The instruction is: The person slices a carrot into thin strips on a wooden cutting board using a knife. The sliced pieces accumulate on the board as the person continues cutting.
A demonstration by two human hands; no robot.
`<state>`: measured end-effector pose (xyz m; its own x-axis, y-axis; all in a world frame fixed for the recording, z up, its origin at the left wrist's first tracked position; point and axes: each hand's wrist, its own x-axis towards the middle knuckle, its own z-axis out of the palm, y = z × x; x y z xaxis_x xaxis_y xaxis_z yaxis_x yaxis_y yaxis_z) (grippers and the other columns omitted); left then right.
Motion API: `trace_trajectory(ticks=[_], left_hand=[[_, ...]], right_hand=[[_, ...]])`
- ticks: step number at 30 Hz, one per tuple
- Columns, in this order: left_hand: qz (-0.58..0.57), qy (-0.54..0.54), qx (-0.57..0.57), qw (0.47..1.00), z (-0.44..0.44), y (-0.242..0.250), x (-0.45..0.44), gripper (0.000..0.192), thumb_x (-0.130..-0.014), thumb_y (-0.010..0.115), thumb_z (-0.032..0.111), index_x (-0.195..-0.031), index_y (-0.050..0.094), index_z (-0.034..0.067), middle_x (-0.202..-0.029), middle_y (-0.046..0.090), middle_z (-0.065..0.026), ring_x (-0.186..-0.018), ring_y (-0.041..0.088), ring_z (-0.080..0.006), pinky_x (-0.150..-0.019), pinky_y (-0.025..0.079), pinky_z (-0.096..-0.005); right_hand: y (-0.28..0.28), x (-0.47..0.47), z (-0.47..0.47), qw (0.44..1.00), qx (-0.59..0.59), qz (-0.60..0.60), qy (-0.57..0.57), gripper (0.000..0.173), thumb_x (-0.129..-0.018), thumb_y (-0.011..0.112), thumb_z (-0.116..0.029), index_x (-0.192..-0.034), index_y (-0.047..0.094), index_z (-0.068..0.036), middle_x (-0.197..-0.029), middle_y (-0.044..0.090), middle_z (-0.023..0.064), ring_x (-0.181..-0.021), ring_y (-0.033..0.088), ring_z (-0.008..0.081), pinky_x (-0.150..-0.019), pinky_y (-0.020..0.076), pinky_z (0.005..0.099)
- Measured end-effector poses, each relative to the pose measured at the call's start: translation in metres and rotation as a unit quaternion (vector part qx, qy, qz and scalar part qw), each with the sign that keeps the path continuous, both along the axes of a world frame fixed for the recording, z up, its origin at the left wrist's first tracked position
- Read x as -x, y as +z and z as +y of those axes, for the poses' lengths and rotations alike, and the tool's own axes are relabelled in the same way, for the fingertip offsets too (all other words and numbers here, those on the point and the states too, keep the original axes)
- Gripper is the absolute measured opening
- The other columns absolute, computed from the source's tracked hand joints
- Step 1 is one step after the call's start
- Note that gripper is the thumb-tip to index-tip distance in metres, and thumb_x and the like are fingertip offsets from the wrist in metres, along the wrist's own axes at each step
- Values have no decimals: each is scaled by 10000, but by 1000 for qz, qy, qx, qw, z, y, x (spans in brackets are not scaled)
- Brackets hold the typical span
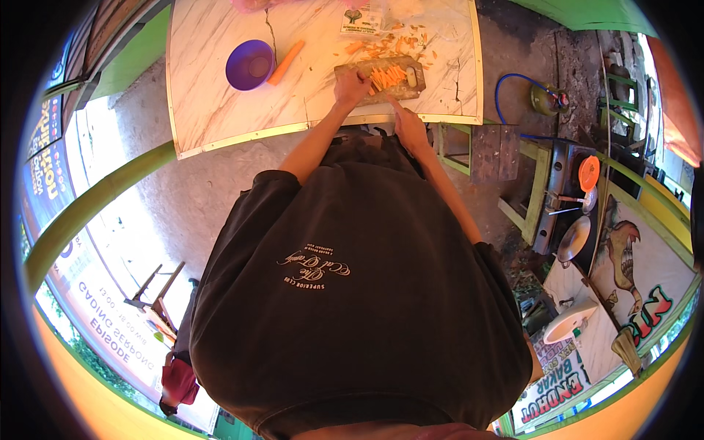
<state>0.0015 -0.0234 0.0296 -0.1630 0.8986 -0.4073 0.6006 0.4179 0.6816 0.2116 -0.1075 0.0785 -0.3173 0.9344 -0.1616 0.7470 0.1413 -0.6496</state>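
Observation:
A wooden cutting board [352, 69] lies near the table's front edge, with a pile of carrot sticks [388, 76] on it. My left hand [351, 88] rests on the board's left part, its fingertips pressed on a carrot piece [372, 91] beside the pile. At the board's front edge, my right hand [411, 129] is closed around what looks like a knife, index finger stretched forward; the blade barely shows. A purple bowl [250, 65] stands to the left. Against its right side lies a whole peeled carrot [287, 61].
Carrot peelings [404, 41] and a printed plastic bag [360, 19] lie behind the board on the marble-patterned table [220, 115]. At right are a wooden stool [494, 151], a gas cylinder [544, 100] with a blue hose, and a stove with a wok [573, 239]. Another person [180, 379] is at lower left.

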Motion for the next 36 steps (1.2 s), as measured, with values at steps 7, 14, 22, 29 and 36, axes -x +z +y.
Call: trace_trajectory(ticks=[7,14,22,29,36], left_hand=[[44,-4,7,999,4,-1,-3,239,-845,779,314,-907,734,89,-826,755,-76,-836,744,-287,-738,576,-451],[46,9,21,999,7,1,-2,236,-813,800,319,-876,747,98,-820,760,-88,-839,748,-290,-746,580,-445],[21,2,30,999,9,3,0,178,-801,774,266,-833,712,101,-846,754,-122,-866,736,-333,-755,570,-468],[38,5,39,999,12,3,-1,206,-796,802,291,-834,734,100,-820,755,-86,-842,743,-287,-739,577,-440],[51,6,27,998,10,1,-1,219,-795,811,298,-860,744,100,-814,758,-64,-829,746,-261,-737,583,-426]], right_hand=[[-6,2,3,1000,-3,3,13,612,-1002,520,-51,-1588,448,-214,-859,674,292,-800,661,491,-715,511,569],[-8,2,2,1000,-4,-6,9,621,-996,533,-54,-1590,450,-218,-834,664,289,-785,662,491,-708,515,576],[-7,3,5,998,7,-52,17,643,-973,551,-59,-1585,456,-232,-864,674,261,-788,691,465,-716,566,565],[1,8,10,993,10,-113,27,698,-924,582,-32,-1586,461,-216,-822,664,235,-770,708,429,-680,576,529],[-2,16,8,990,22,-139,19,752,-910,579,-2,-1603,434,-256,-825,656,216,-752,702,424,-678,574,527]])
